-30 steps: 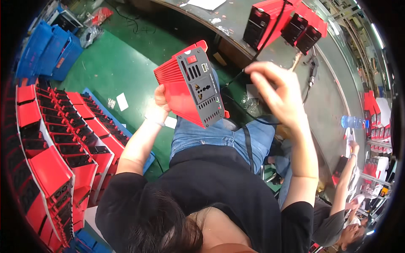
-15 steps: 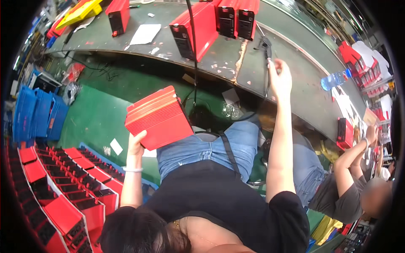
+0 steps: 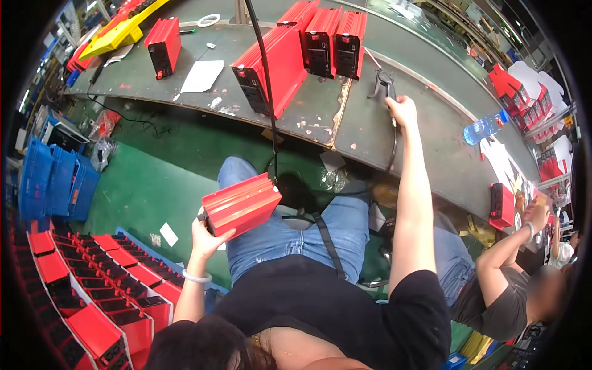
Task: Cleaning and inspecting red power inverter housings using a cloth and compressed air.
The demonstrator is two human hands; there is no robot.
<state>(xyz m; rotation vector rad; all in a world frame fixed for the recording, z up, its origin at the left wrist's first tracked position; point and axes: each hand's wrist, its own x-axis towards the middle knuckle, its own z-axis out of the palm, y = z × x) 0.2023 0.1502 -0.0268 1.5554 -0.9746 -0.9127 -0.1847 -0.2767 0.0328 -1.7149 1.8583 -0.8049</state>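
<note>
My left hand (image 3: 206,237) holds a red ribbed metal case (image 3: 240,206) above my lap, gripping it at its left end with the thumb along the near side. On the bench, my right hand (image 3: 402,111) is closed at the handle end of a black air blow gun (image 3: 385,81). That gun has a thin pale nozzle pointing away from me, and a dark hose (image 3: 393,148) runs from it down past the bench edge. Just left of the gun stand red cases with black end panels (image 3: 349,55), and a larger red case (image 3: 271,68) stands beside them.
Another red case (image 3: 163,49) and a white sheet (image 3: 202,75) occupy the bench's left part. A black cable (image 3: 266,80) hangs before the bench. A water bottle (image 3: 484,128) lies at right, near a co-worker (image 3: 499,277). Rows of red cases (image 3: 92,320) and blue bins (image 3: 52,176) stand left.
My right hand has come onto the blow gun and its fingers have closed. My left hand has turned the red case, so its broad face now shows less. The view has shifted slightly.
</note>
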